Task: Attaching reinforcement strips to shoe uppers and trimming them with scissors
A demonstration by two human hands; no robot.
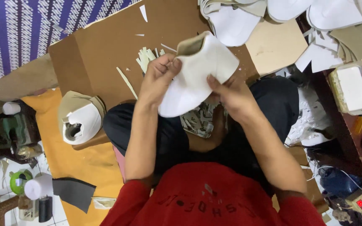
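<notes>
Cardboard sheet [105, 46]: a broad brown sheet spread on the floor, its far left corner against a blue and white patterned cloth [21, 29]; it carries most of what lies here.
Person: seated cross-legged at the near edge of the cardboard, red top, dark trousers, both forearms raised over the lap.
Orange mat [70, 163]: runs along the left edge of the cardboard toward the person's knee.
White stack [281, 10]: a heap of cut white shoe pieces crowding the far right corner, overlapping one another.
White shoe upper [197, 77]: held up in the air above the lap, just off the near edge of the cardboard, tan lining showing at its top opening, toe end tilted down toward the person.
Second upper [80, 119]: white and tan, resting on a wooden block at the left edge, well apart from the hands.
Left hand [158, 79]: fingers curled shut around the left side of the white shoe upper, thumb pressed on its face.
Right hand [231, 94]: gripping the lower right edge of the same upper, fingers folded behind it, thumb in front.
Scraps [147, 56]: pale offcut strips lying on the cardboard just beyond the left hand.
</notes>
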